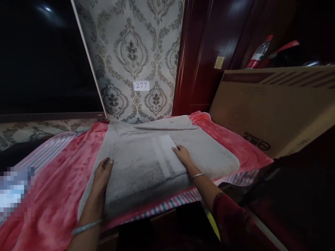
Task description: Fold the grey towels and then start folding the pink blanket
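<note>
A folded grey towel (138,157) with a paler band near its right end lies flat on a larger grey cloth (214,150). At the towel's left edge is my left hand (102,172), its thumb and fingers curved but apart, with nothing visible between them. My right hand (183,156) is closed on the towel's right edge, thumb and forefinger on the pale end; its other fingers are mostly hidden. Behind the towel, the far edge of the larger cloth is folded over in a loose flap (167,123).
A pink plush blanket (60,174) and a striped cloth (49,148) spread beneath the grey cloth. A large dark screen (47,62) stands at the left. A cardboard box (272,104) leans at the right, with a plastic bottle (259,54) behind its top edge.
</note>
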A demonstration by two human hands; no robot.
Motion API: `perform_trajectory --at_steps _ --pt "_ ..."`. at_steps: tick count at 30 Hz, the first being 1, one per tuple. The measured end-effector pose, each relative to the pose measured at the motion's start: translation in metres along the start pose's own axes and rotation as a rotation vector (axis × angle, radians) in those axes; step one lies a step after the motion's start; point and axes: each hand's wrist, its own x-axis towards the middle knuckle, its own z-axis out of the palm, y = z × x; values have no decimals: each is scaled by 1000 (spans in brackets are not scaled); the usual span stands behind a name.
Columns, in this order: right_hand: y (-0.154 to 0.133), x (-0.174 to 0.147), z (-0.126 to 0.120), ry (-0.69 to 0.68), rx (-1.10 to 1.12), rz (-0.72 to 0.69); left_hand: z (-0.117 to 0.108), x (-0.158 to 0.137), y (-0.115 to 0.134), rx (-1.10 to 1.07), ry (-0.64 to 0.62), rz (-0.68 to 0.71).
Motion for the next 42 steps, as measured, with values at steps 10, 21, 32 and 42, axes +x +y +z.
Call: perform_trajectory --at_steps 10,21,32,42 --pt "1 1 -2 -12 5 -1 1 -4 5 -9 38 6" --pt "5 6 -4 -109 -11 24 6 -9 8 -77 57 -66" --pt "-9 39 -1 -186 -77 32 2 -4 2 -68 1 -55" --pt "0 25 7 -119 -73 33 7 -4 2 -31 -2 -103"
